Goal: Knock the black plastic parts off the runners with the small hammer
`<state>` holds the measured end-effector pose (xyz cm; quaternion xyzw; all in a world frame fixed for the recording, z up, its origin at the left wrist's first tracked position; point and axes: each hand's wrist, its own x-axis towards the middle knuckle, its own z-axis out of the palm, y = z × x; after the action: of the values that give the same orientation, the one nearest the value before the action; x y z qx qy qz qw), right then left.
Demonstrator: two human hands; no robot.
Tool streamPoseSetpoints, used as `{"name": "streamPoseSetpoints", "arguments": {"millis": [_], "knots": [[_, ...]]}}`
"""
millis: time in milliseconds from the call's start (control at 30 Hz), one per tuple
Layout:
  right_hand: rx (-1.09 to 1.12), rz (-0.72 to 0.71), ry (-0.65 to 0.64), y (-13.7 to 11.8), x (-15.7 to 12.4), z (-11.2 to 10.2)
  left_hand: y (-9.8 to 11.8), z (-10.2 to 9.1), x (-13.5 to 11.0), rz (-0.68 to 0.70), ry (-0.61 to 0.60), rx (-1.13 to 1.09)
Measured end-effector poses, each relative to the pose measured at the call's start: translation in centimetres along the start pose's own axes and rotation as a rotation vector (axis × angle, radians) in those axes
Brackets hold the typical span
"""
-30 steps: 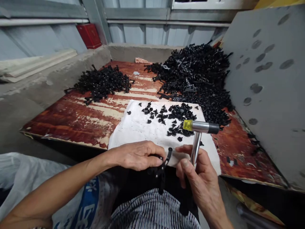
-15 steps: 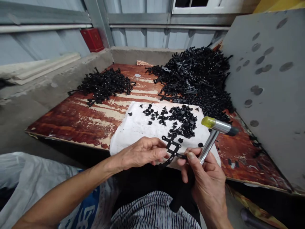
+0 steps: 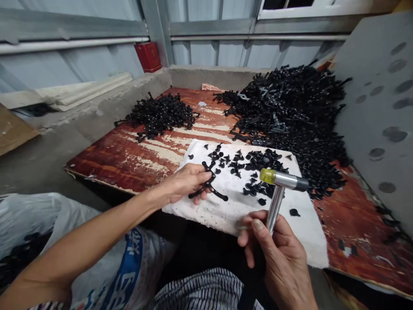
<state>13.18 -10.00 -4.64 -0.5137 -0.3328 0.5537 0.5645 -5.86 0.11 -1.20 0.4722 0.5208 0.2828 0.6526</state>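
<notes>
Black, jointed and many-armed, the linkage (image 3: pixel 210 186) is pinched between the left hand's (image 3: pixel 185 183) thumb and fingers, right over the left part of the white cloth (image 3: pixel 222 215)! Over on the near right, the right hand (image 3: pixel 279 245) clamps the hammer (image 3: pixel 278 193) by its handle, yellow face pointing left. I see loose black pieces (image 3: pixel 264 160) scattered on the cloth, a small pile (image 3: pixel 163 114) far left, a bigger heap (image 3: pixel 290 107) far right.
</notes>
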Motion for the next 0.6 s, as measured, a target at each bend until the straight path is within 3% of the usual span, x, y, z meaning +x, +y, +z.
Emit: {"name": "streamPoseSetpoints", "arguments": {"millis": [100,233,400,600], "knots": [[-0.024,0.074,-0.017,0.3,-0.1,-0.1,1.4,-1.2,1.3,-0.084,-0.051,-0.002],[-0.04,0.156,0.005,0.6,-0.1,0.2,2.5,-1.2,2.2,-0.155,-0.029,0.068],[-0.015,0.183,0.074,0.2,-0.1,0.9,2.3,-1.0,2.5,-0.187,-0.044,0.191],[-0.023,0.206,0.063,0.0,0.0,0.8,2.0,-0.7,1.7,-0.203,-0.116,0.279]]}}
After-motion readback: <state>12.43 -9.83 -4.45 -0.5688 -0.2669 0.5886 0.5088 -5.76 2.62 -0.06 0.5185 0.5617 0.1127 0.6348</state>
